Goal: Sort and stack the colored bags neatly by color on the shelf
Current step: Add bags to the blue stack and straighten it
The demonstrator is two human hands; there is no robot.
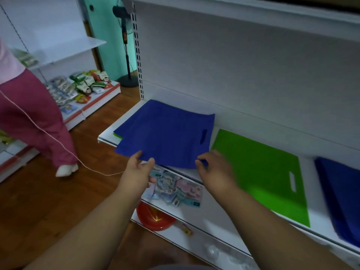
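Note:
A pile of blue bags [165,131] lies at the left end of the white shelf [106,134], and its top bag overhangs the front edge. A sliver of a green bag [117,135] shows under the pile. My left hand [140,164] pinches the top bag's near left edge. My right hand [213,166] pinches its near right corner. To the right a green bag [261,172] with a cut-out handle lies flat on the shelf. Further right sits another blue bag [341,197], partly cut off by the frame.
The lower shelf holds colourful packets [175,189], and below them are a red bowl [153,217] and clear items. A person in pink trousers [33,117] stands at the left beside low shelves of snack packs [81,86]. A standing fan [126,45] is behind.

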